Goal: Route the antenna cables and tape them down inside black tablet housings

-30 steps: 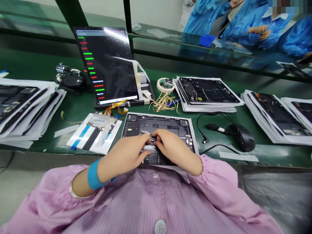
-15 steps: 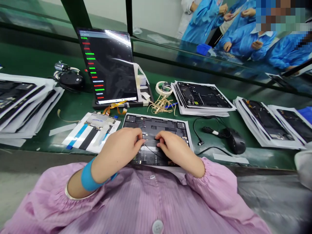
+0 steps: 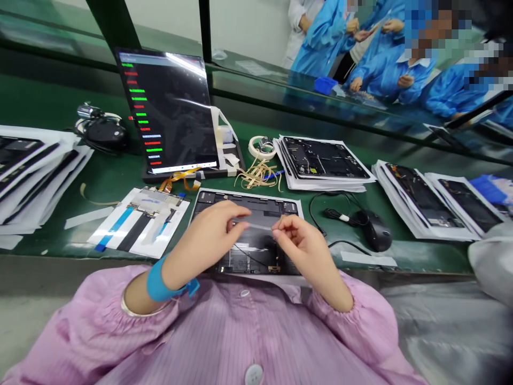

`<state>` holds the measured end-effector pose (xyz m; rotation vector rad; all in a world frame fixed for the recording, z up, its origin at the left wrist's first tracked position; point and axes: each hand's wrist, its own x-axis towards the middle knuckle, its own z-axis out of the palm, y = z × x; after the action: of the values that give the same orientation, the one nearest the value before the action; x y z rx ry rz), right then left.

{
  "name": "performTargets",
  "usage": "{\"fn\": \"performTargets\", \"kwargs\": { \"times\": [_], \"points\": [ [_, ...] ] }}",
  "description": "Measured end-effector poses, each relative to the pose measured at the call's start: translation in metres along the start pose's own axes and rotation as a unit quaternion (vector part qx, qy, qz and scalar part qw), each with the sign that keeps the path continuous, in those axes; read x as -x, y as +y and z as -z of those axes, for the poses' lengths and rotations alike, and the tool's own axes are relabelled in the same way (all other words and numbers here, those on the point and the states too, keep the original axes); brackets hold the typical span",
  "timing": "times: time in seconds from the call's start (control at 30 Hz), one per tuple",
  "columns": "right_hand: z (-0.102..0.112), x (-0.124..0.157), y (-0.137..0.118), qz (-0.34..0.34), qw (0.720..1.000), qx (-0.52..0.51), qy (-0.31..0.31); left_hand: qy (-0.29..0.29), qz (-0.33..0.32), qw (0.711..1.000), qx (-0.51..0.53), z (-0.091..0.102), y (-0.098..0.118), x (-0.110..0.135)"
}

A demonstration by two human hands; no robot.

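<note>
Left hand [image 3: 212,235] and right hand [image 3: 306,246] now stand farther apart above the open black device chassis [image 3: 256,239]; a second ago they were close together at its middle. A thin pale strip [image 3: 260,228] spans the gap. Right fingertips pinch its end; left thumb and index are parted at the other, grip cannot be told. Judgement: the strip looks free of the chassis along the visible span, leaving the thin black cable [image 3: 248,254] more exposed.

Chassis lies on a white sheet on the desk [image 3: 425,258], directly before the person. Left hand and forearm hide much of its left portion. Circuit board [image 3: 156,202] just left; tape roll [image 3: 256,147] and tangled beige strips [image 3: 258,174] behind; mouse [image 3: 374,231] to the right. Nearest obstruction: a looped black cord [image 3: 311,206], close beside the right edge. Display [image 3: 168,107] stands lit behind, left.
</note>
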<state>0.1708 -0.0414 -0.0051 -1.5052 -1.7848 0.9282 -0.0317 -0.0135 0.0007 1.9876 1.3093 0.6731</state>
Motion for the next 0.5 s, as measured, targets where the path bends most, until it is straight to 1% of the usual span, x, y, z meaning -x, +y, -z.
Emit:
{"fn": "performTargets", "kwargs": {
  "times": [0.07, 0.13, 0.2, 0.27, 0.33, 0.37, 0.4, 0.43, 0.5],
  "points": [
    [-0.001, 0.005, 0.002, -0.035, 0.993, -0.112, -0.015, -0.032, -0.044, 0.993, 0.107, -0.011, 0.009, -0.005],
    [-0.001, 0.009, 0.003, -0.058, 0.987, -0.146, -0.037, -0.049, -0.063, 0.98, 0.18, -0.021, 0.02, -0.009],
    [0.004, 0.014, 0.001, -0.053, 0.993, -0.104, -0.036, -0.049, -0.056, 0.973, 0.221, -0.028, 0.03, -0.011],
    [0.015, 0.02, -0.003, -0.027, 0.999, -0.04, 0.004, -0.072, -0.035, 0.967, 0.243, -0.031, 0.036, -0.011],
    [0.029, 0.026, -0.01, 0.004, 0.998, -0.013, 0.057, -0.114, -0.028, 0.967, 0.227, -0.029, 0.041, -0.009],
    [0.036, 0.029, -0.014, 0.014, 0.998, -0.013, 0.067, -0.131, -0.04, 0.97, 0.2, -0.028, 0.043, -0.009],
    [0.043, 0.031, -0.017, 0.017, 0.998, -0.013, 0.063, -0.142, -0.061, 0.974, 0.166, -0.027, 0.045, -0.008],
    [0.049, 0.032, -0.019, 0.014, 0.999, -0.008, 0.046, -0.148, -0.082, 0.977, 0.132, -0.025, 0.046, -0.008],
    [0.056, 0.033, -0.021, -0.006, 1.0, 0.001, -0.001, -0.153, -0.114, 0.978, 0.081, -0.024, 0.049, -0.007]
  ]
}}
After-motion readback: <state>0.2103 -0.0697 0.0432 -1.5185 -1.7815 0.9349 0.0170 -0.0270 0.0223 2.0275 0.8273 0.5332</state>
